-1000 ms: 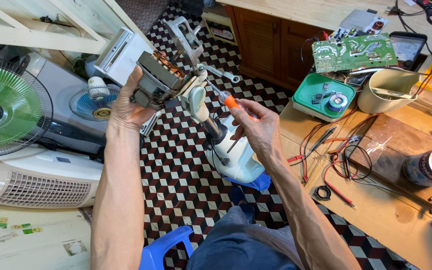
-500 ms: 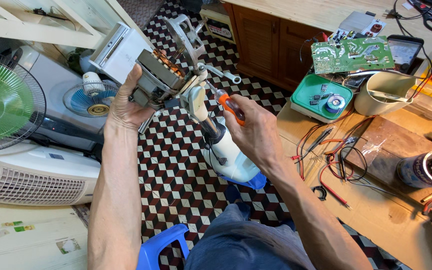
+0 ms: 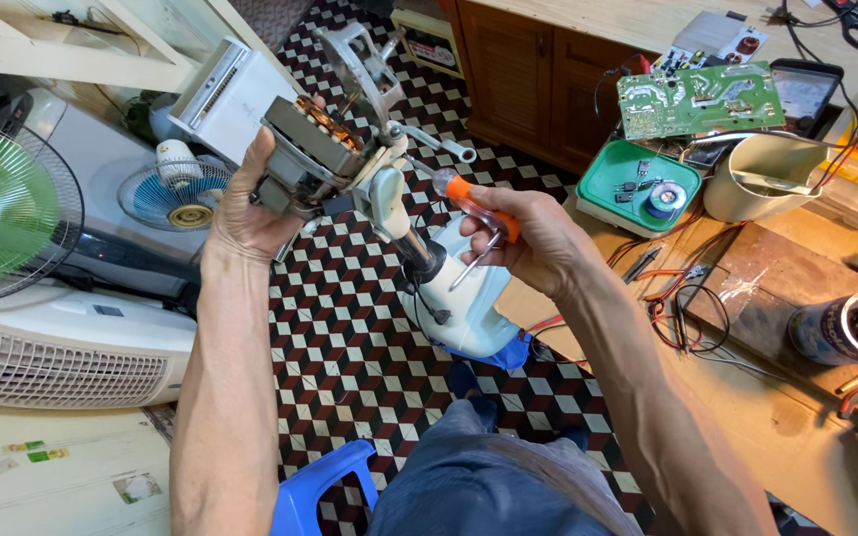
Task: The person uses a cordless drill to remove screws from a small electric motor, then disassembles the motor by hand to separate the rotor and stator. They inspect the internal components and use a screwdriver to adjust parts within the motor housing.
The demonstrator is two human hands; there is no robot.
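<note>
- The left hand [image 3: 250, 203] is closed around the back of a bare fan motor [image 3: 315, 149], its copper windings showing, held up at about 11 o'clock in the view, above the chequered floor [image 3: 350, 347].
- The right hand [image 3: 528, 238] is wrapped around an orange-handled screwdriver [image 3: 479, 206]; a thin metal rod [image 3: 474, 260] also sticks out from under its fingers.
- A second ago the screwdriver stood more upright, its shaft well short of the motor; now the handle is tipped toward 10 o'clock and the tip sits at the cream neck joint [image 3: 387, 194] beside the motor.
- The motor has turned slightly in the left hand's grip, showing more of its side.
- This reads as the tool being brought onto a fastener at the joint; the screw itself is too small to make out.
- The white-and-blue fan base [image 3: 464, 303] stays low at 6 o'clock from the motor.
</note>
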